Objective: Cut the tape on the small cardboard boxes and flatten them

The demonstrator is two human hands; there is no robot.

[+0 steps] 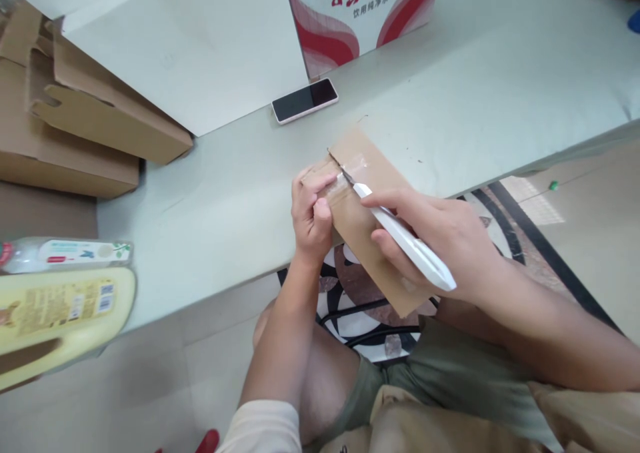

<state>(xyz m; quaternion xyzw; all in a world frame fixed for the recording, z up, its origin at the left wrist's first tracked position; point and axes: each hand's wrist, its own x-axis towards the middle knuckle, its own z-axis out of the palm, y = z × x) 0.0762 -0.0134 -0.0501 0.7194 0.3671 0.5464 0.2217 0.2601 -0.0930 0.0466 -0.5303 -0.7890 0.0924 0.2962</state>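
Note:
A brown cardboard piece (373, 220) with clear tape near its upper end lies partly over the table's front edge. My left hand (314, 213) is closed round its left side, thumb and fingers bent. In my right hand (440, 240) is a white utility knife (405, 236), the index finger stretched along its handle. The knife's blade points up and left and touches the cardboard beside the tape, close to my left fingers. A dark slit shows in the cardboard above the blade.
A phone (305, 100) lies on the pale table (225, 206) before a white and red box (370, 13). Cardboard boxes (115, 120) stand at the left, with a clear bottle (70, 254) and a yellow container (75, 306) nearer. My legs are below the table edge.

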